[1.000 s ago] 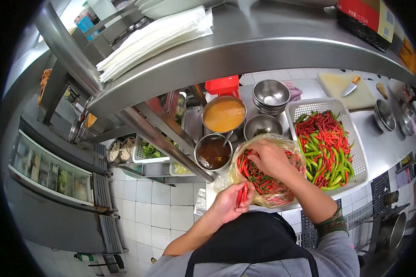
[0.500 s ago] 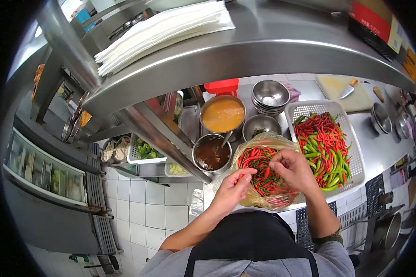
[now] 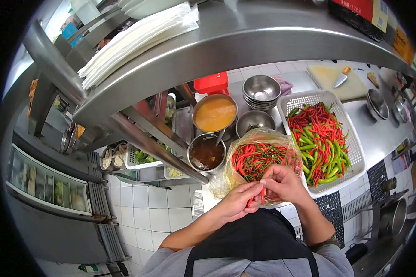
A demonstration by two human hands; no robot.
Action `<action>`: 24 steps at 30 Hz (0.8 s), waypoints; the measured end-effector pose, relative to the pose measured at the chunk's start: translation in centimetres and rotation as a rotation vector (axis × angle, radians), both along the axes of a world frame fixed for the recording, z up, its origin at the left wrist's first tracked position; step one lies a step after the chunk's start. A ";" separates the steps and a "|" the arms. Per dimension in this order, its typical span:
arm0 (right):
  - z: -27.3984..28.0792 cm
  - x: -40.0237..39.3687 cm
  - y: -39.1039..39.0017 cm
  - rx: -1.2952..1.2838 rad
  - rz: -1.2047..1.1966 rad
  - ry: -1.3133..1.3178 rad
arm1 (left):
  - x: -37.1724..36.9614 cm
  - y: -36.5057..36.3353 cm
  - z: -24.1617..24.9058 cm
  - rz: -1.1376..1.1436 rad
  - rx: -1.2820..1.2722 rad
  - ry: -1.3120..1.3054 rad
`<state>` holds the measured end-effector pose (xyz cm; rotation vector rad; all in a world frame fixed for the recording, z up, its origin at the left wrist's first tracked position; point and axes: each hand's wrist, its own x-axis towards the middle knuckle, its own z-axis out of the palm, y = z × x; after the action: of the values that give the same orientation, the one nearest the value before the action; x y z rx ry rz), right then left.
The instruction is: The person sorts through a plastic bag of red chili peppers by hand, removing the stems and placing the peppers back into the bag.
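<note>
In front of my apron my two hands meet at the near edge of an open plastic bag [image 3: 221,183]. The bag is full of thin red chili peppers [image 3: 250,156] with green stems. My left hand [image 3: 241,199] is closed, and a red chili pepper [image 3: 250,201] sticks out from its fingers. My right hand [image 3: 283,183] pinches at another red chili pepper [image 3: 263,195], which hangs between the fingertips of both hands; its upper end is hidden. To the right, a white perforated basket [image 3: 359,159] holds red and green chili peppers [image 3: 320,138].
Beyond the bag stand a pot of orange liquid [image 3: 215,113], a pot of dark sauce [image 3: 207,153] with a ladle, and steel bowls [image 3: 262,89]. A knife [image 3: 341,78] lies on a cutting board [image 3: 319,74]. A steel shelf [image 3: 245,44] crosses overhead.
My hands have come together and closer to my body, from apart over the bag. A red chili pepper now shows between the fingertips. The view has shifted slightly.
</note>
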<state>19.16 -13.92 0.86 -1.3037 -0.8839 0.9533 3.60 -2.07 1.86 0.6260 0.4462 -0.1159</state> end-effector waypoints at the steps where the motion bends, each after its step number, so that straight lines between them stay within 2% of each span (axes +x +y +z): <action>1: 0.1 -0.3 0.1 0.021 -0.048 -0.118 | -0.1 0.1 -0.4 0.022 -0.051 0.005; 4: 2.3 -1.0 0.7 0.191 -0.226 -0.968 | -0.6 0.4 -0.7 0.072 -0.133 -0.019; 8: 3.7 2.4 2.2 -0.141 -0.051 -0.913 | -1.0 1.1 -1.6 0.067 -0.230 -0.170; 9: 3.9 2.9 3.1 -0.169 -0.084 -1.012 | -1.2 1.2 -1.8 0.097 -0.246 -0.164; 12: 3.1 3.8 5.9 0.003 -0.117 -1.049 | -1.3 1.2 -1.7 0.183 -0.258 -0.103; 16: 0.6 4.2 7.9 -0.155 0.022 -1.260 | -1.4 0.5 0.1 0.271 -0.192 0.030; 17: 0.8 4.5 7.8 -0.064 0.018 -1.254 | -1.4 0.6 0.3 0.281 -0.176 0.041; 19: 2.4 5.0 6.7 0.117 0.026 -1.236 | -2.0 1.3 -1.1 0.259 -0.226 -0.020; 22: 7.5 4.9 4.0 -0.021 0.158 -1.210 | -2.5 1.4 -2.1 0.253 -0.241 -0.049; 24: 9.1 4.7 2.4 0.073 0.299 -1.106 | -2.2 1.5 -2.1 0.221 -0.198 -0.054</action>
<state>23.88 -11.47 9.96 -1.6543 -1.9721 0.3333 1.43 -0.60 -0.23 0.3819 0.4426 0.0661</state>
